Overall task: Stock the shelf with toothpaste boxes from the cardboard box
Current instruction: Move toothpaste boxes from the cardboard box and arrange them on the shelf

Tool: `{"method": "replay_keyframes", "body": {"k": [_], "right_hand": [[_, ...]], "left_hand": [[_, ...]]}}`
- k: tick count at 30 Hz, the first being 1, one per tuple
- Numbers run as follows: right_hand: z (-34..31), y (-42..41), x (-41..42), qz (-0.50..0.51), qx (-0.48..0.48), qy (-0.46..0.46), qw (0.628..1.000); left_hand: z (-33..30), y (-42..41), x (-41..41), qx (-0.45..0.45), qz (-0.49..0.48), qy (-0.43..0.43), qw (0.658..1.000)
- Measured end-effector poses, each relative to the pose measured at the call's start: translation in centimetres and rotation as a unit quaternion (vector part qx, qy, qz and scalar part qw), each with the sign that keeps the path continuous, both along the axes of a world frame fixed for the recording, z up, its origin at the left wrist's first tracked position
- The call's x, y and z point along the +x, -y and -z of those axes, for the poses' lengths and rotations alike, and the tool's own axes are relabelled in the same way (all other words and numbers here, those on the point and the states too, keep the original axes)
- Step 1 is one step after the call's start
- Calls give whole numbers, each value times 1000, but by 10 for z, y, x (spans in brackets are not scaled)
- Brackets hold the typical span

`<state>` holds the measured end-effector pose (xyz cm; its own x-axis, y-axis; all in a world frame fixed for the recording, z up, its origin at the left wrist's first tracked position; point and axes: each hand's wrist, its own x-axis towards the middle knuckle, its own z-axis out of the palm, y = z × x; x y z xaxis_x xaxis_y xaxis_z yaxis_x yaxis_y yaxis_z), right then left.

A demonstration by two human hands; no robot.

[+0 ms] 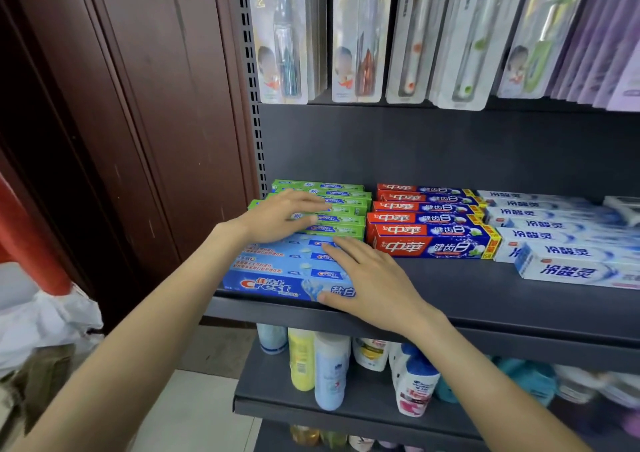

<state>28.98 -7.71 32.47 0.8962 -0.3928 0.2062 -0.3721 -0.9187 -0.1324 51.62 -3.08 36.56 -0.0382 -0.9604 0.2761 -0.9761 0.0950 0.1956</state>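
Three blue toothpaste boxes (291, 271) lie side by side at the front left of the dark shelf (485, 299), the nearest reading "Crest". The right hand (367, 278) lies flat on their right ends, fingers together, thumb on the front face. The left hand (284, 214), fingers slightly spread, presses on the five or so green boxes (343, 209) behind. Five red boxes (426, 223) read "中華"; about six white boxes (561, 240) sit rightward.

Five red toothpaste boxes (429, 240), about five green boxes (332, 205), three blue boxes (284, 271), two hands.
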Motion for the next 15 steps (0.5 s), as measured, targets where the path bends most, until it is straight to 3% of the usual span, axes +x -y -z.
{"method": "replay_keyframes", "body": {"k": [2,5,11,15], "right_hand": [[1,1,4,11,-8,7,1000],[4,-1,2,12,-24,27,999],[20,-13,-48,13,-25,287,957],[40,-26,-104,26,-3,378,925]], "left_hand": [[-5,-12,-6,-67,-21,-42,997],[-5,-37,-18,-162,-65,-38,984],[29,-83,-91,-311,-83,-85,943],[62,-96,-155,-368,-61,-124,919]]}}
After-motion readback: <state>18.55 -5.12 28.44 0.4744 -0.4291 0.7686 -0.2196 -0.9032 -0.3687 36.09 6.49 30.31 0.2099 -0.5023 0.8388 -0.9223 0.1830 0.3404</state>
